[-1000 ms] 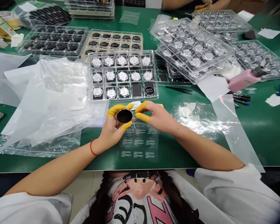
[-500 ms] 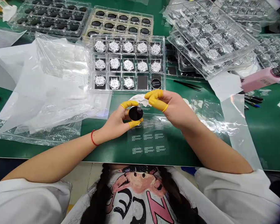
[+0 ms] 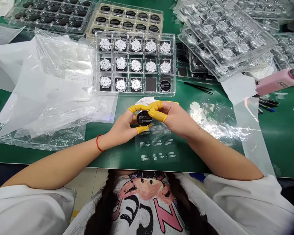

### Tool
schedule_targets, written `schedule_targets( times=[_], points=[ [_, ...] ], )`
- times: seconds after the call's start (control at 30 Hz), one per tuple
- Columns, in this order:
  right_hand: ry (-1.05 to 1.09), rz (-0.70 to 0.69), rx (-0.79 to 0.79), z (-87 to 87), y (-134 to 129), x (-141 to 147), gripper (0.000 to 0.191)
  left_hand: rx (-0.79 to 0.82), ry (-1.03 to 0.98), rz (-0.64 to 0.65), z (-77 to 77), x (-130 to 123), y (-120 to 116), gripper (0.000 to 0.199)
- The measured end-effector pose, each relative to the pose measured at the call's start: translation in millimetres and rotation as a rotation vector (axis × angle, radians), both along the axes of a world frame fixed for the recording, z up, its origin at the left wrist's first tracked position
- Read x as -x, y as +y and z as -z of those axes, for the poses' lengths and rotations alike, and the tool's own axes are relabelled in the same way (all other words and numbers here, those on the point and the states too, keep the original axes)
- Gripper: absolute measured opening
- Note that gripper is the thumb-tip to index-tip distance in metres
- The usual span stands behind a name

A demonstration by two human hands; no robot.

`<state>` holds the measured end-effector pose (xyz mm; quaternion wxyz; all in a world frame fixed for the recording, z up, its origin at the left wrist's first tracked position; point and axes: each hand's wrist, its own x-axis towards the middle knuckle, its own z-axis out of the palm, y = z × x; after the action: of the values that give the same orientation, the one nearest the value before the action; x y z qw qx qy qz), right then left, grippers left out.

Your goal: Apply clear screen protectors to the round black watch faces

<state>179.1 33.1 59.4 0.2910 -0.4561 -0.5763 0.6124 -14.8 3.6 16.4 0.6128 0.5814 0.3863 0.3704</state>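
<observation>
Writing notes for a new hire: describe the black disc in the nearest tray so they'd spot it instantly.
On the green work mat, find the frontmost clear plastic tray. In its front row, the far-right cell holds a black disc with small white print, the only black one among the tray's silver-faced round pieces.

A clear plastic tray [image 3: 172,65] lies on the green work mat [image 3: 46,156], holding 13 round silver parts [image 3: 136,65] and 1 black disc [image 3: 165,86] in its 3 rows of 5 compartments. Behind it sits a beige-lined tray of dark round parts [image 3: 128,19]. Stacked clear trays of silver parts [image 3: 222,42] pile up on the right, beside a pink bottle [image 3: 276,81], black tweezers [image 3: 198,87], and a few pens [image 3: 267,105]. Crumpled clear plastic bags [image 3: 61,62] spread across the left side.
</observation>
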Motion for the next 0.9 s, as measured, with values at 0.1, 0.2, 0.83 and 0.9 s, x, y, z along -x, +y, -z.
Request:
schedule_targets(
  times=[0.1,0.2,0.83,0.9],
  points=[
    [-0.014,-0.010,-0.009,1.3,0.4,-0.9,0.027,-0.017,-0.009,-0.002,0.4,-0.2,-0.2,0.051],
    [-0.029,0.011,-0.044,2.1,0.0,-0.7,0.028,-0.028,-0.004,-0.004,2.7,0.4,-0.7,0.051],
    [-0.223,0.073,-0.289,0.1,-7.9,2.9,0.015,-0.034,0.000,-0.008,3.5,1.0,-2.3,0.052],
    [-0.236,0.074,-0.310,0.9,-8.6,3.3,0.016,-0.031,0.000,-0.010,3.2,0.9,-2.2,0.053]
  ],
)
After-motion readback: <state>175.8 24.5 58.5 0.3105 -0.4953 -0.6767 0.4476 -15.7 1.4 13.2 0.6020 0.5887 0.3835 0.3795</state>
